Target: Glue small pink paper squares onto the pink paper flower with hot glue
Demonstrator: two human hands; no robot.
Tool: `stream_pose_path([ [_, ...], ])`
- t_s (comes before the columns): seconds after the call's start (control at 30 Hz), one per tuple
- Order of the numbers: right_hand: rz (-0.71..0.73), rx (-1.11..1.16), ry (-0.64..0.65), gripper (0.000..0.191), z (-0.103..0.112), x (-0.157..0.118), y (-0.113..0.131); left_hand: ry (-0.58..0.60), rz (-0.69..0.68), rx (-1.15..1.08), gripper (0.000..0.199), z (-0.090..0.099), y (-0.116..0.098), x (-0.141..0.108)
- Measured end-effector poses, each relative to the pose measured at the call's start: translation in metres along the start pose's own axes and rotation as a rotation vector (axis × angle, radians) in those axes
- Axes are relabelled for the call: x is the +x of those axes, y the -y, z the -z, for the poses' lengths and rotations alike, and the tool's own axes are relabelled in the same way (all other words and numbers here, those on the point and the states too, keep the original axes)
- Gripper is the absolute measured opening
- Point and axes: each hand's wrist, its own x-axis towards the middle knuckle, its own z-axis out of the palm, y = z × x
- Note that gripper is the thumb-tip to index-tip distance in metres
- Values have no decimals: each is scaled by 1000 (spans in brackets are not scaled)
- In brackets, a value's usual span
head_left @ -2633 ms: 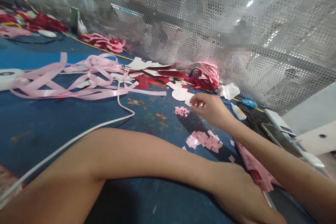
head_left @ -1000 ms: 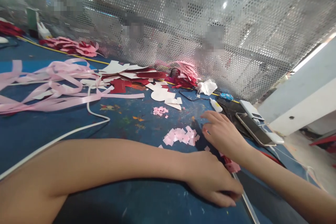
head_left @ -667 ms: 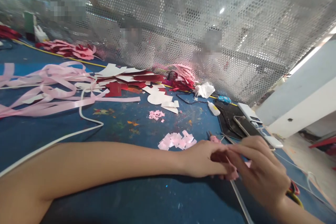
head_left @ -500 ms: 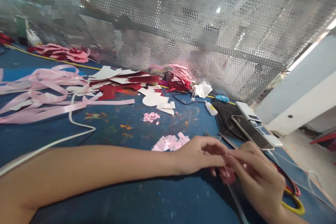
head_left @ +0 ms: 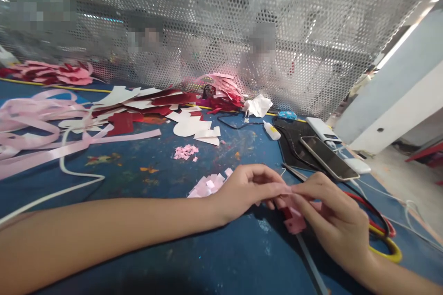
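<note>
My left hand (head_left: 247, 191) pinches a pink ribbon piece (head_left: 294, 222) between thumb and fingertips. Opposite it, the fingertips of my right hand (head_left: 334, 214) are closed on the same ribbon, almost touching the left ones. A darker red patch shows on the folded pink piece, and a thin grey strip (head_left: 309, 258) runs from beneath it toward the near edge of the view. Behind my left wrist lies a heap of cut pink ribbon pieces (head_left: 209, 185). Scissors with a yellow handle loop (head_left: 391, 251) lie partly hidden behind my right hand.
Long pink ribbons (head_left: 41, 124) and a white cable (head_left: 81, 175) occupy the left. Paper cutouts (head_left: 190, 125), small pink scraps (head_left: 186, 151), and a white glue bottle (head_left: 272, 131) lie farther back. A phone (head_left: 328, 156) rests at right; a perforated metal sheet (head_left: 214, 18) stands behind.
The view has shifted, so the background sits farther left. Both hands have turned slightly, and more of the pink ribbon piece shows below the fingertips. Both still pinch it.
</note>
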Motion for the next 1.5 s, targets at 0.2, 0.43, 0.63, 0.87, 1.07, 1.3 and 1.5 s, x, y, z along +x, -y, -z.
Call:
stream_pose_path([
  [0.2,103,-429,232,54,20,-11,-16,-346,-44,130,10,8,-9,3],
  [0.43,61,-508,432,50,23,-14,-22,-434,-32,192,11,14,-9,7],
  [0.63,178,-430,247,25,28,-11,-24,-484,-31,99,15,15,-5,12],
  [0.87,271,-377,251,10,29,-9,-21,-445,-78,88,10,13,-4,13],
  [1.07,229,-343,273,12,28,-9,-21,-411,-84,102,7,13,-4,13],
  [1.3,239,-338,287,11,29,-9,-22,-409,-66,145,5,13,-5,11],
  [1.5,232,-363,285,11,27,-8,-21,-431,-56,152,5,13,-5,11],
])
